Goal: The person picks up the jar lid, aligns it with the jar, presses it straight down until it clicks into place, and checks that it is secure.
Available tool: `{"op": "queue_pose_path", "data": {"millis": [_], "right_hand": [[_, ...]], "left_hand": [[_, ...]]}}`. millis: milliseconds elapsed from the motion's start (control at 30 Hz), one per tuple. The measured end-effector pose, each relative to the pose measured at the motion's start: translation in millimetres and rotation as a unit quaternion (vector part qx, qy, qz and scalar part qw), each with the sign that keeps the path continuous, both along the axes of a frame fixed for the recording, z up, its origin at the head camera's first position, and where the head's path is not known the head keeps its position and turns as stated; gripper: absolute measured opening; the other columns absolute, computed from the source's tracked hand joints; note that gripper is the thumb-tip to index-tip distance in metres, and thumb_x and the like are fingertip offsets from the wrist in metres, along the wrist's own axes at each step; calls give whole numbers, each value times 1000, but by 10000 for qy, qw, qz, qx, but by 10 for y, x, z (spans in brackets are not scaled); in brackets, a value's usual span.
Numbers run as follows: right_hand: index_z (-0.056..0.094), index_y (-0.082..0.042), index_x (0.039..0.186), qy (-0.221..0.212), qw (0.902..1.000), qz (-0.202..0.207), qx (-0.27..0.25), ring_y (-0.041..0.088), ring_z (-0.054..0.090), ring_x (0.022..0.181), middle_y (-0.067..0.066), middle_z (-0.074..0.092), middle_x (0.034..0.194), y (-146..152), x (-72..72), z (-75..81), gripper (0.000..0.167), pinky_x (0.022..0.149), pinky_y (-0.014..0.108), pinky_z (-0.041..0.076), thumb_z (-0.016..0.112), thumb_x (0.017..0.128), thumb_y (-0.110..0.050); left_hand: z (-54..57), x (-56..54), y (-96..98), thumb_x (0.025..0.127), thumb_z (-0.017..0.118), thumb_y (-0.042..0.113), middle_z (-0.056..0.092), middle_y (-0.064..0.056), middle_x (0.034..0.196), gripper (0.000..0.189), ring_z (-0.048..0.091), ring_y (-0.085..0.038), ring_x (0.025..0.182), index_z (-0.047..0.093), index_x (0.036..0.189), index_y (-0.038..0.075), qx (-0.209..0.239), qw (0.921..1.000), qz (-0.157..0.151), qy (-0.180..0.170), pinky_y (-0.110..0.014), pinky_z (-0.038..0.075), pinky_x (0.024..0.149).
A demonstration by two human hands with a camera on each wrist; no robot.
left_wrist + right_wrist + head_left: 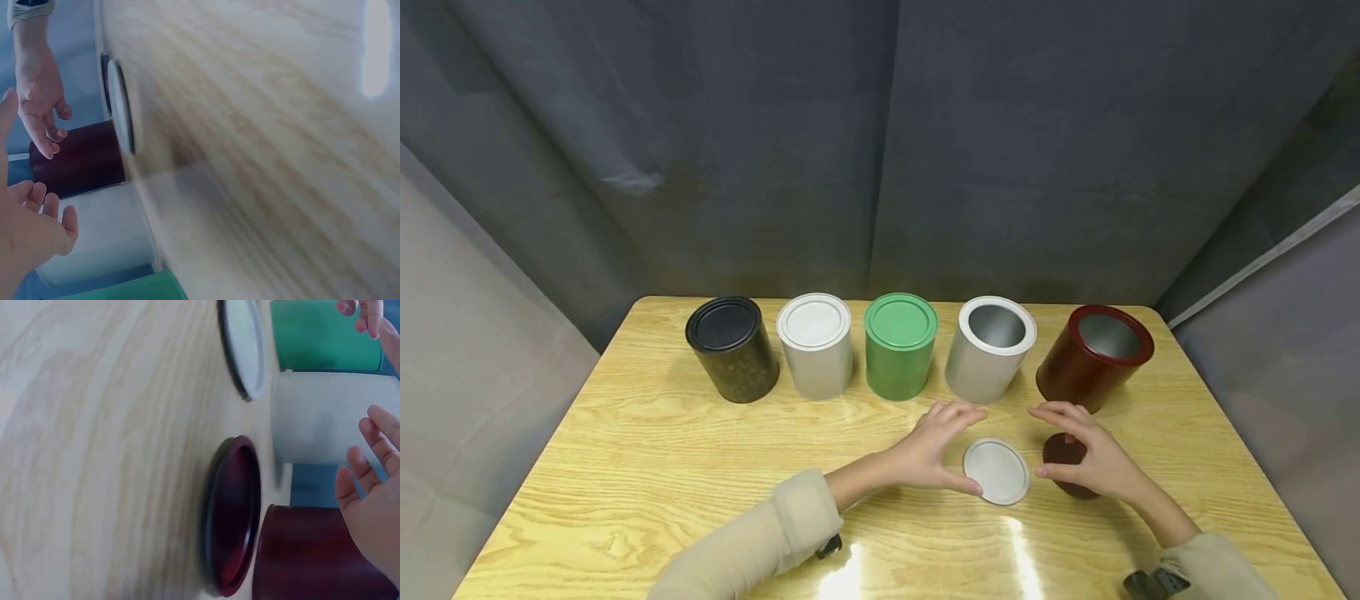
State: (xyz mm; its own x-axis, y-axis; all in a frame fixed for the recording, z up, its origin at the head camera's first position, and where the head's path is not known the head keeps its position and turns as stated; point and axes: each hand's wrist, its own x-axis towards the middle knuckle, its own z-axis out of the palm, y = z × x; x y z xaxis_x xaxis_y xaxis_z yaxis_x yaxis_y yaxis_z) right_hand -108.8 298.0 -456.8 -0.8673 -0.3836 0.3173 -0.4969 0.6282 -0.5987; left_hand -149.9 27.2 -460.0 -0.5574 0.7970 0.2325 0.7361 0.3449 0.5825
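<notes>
Between the hands, a round white lid [997, 472] lies flat on the table. My left hand [934, 450] hovers at its left, fingers spread and holding nothing; the thumb overlaps the lid's edge in the head view. A dark red lid [234, 515] lies to the right of the white one, partly hidden in the head view by my right hand [1093, 454]. That hand is above it with thumb and fingers apart, also holding nothing. Behind the lids stand an uncovered white can [981, 375] and an uncovered dark red can [1075, 375], tilted-looking in this view.
To the left stand three lidded cans in the same row: green [898, 367], white [817, 367] and black [741, 367]. The wooden table [685, 467] ends just behind the row, at a dark grey curtain [760, 167]. Lighter panels flank both sides.
</notes>
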Motion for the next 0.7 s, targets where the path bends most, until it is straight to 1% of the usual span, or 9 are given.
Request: {"op": "queue_pose_path", "data": {"millis": [100, 200, 333, 533, 700], "right_hand": [[56, -4, 121, -89, 9998, -23, 178, 5, 36, 108, 6, 49, 119, 4, 7, -42, 70, 73, 32, 41, 85, 59, -16], [56, -6, 122, -118, 9995, 72, 268, 11, 35, 110, 7, 49, 120, 1, 9, -88, 71, 78, 43, 39, 86, 59, -19], [55, -7, 123, -170, 9992, 286, 231, 16, 33, 111, 8, 49, 120, 6, 0, -161, 73, 79, 55, 35, 86, 58, -22], [54, -4, 123, -376, 9980, 349, 379, 20, 33, 112, 12, 49, 122, 23, -7, -252, 76, 80, 58, 34, 85, 58, -29], [54, -3, 124, -577, 9964, 338, 523, 24, 34, 112, 15, 48, 124, 18, -1, -305, 80, 81, 59, 34, 84, 58, -37]], "left_hand": [[-60, -13, 29, 64, 80, 41, 37, -4, 135, 93, 34, -16, 114, 34, 139, 10, -109, 9999, 1, 17, -28, 30, 92], [-103, -23, 54, 65, 80, 43, 38, -4, 134, 93, 34, -15, 114, 34, 139, 9, -258, 9997, 34, 15, -28, 30, 91], [-153, -35, 79, 65, 79, 44, 38, -4, 135, 93, 34, -15, 116, 35, 138, 9, -494, 9988, 28, -26, -29, 31, 92], [-221, -46, 117, 64, 78, 49, 37, 0, 136, 95, 33, -13, 117, 34, 140, 11, -802, 9967, -20, -103, -30, 29, 92], [-276, -64, 144, 64, 77, 49, 36, 0, 136, 95, 32, -13, 118, 33, 140, 12, -1060, 9942, 11, -159, -33, 29, 94]]}}
